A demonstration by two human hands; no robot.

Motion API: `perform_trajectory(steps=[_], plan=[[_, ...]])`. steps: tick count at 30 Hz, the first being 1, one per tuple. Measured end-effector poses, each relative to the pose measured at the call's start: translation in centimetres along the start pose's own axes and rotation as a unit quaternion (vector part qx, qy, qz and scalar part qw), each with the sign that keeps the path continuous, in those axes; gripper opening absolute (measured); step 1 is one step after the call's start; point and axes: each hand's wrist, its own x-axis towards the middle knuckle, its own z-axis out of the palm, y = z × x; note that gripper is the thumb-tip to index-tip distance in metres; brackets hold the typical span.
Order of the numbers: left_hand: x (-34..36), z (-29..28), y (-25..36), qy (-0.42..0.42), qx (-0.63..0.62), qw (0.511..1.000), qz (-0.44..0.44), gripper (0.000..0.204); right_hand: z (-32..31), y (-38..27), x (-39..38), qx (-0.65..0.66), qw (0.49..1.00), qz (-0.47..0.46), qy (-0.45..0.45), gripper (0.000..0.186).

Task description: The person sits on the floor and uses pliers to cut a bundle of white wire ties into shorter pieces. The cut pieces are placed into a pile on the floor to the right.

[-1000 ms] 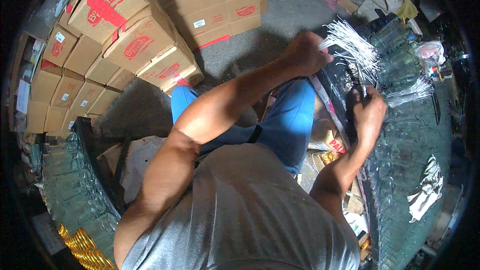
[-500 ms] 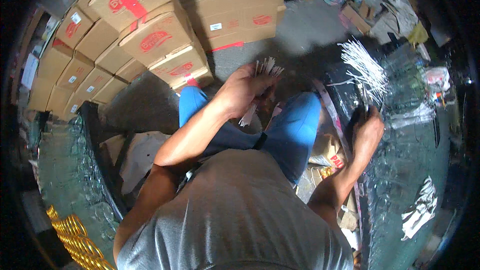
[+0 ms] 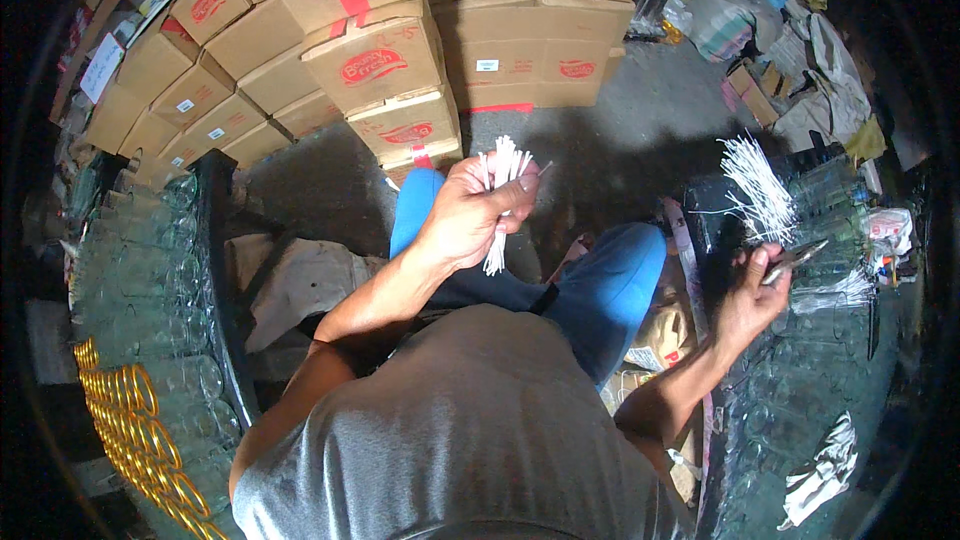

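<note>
My left hand (image 3: pixel 465 215) is closed round a bundle of thin white wick-like strands (image 3: pixel 508 165), held over my lap with the ends sticking out above and below the fingers. On my right, my right hand (image 3: pixel 752 305) grips a metal tool that looks like pliers (image 3: pixel 798 258), its tip pointing away to the right. Just beyond that hand, a loose pile of similar white strands (image 3: pixel 757 185) lies on a black surface (image 3: pixel 708 202). The exact make-up of the strands is too small to tell.
Rows of clear glass jars (image 3: pixel 150 270) stand to my left, with gold rings (image 3: pixel 135 420) near them. More glass jars (image 3: pixel 780 380) and a white cloth (image 3: pixel 820 475) are at my right. Stacked cardboard boxes (image 3: pixel 375 55) stand ahead; sacks (image 3: pixel 735 20) lie at the far right.
The view has shifted. My left hand has turned, showing the strands more upright in its grip. The pliers-like tool has swung from pointing at the pile to pointing right.
</note>
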Motion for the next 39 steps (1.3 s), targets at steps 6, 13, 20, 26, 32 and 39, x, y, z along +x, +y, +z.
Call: perform_trajectory(steps=[6, 13, 20, 26, 32, 39], plan=[[-1.1, 1.4, 0.6, 0.036, 0.018, 0.998, 0.045, 0.006, 12.8, -0.2, -4.0, 0.284, 0.948, 0.036, -0.142, 0.009], [-0.6, 0.9, 1.4, 0.099, 0.096, 0.984, 0.114, 0.008, 20.3, -6.2, -5.4, 0.210, 0.915, 0.019, -0.343, 0.015], [-0.3, -0.6, 2.0, 0.132, 0.166, 0.963, 0.169, 0.011, 21.3, -7.5, -4.8, 0.175, 0.899, 0.019, -0.401, 0.013], [-0.5, -0.7, 2.4, 0.122, 0.162, 0.969, 0.140, 0.016, 22.3, -6.3, -4.4, 0.258, 0.874, 0.071, -0.405, 0.015], [-0.6, -1.1, 2.6, 0.104, 0.190, 0.970, 0.114, 0.016, 21.7, -6.4, -4.7, 0.244, 0.875, 0.063, -0.414, 0.016], [-0.5, -1.0, 2.6, 0.109, 0.145, 0.978, 0.099, 0.016, 21.8, -6.1, -5.1, 0.243, 0.886, 0.046, -0.393, 0.015]])
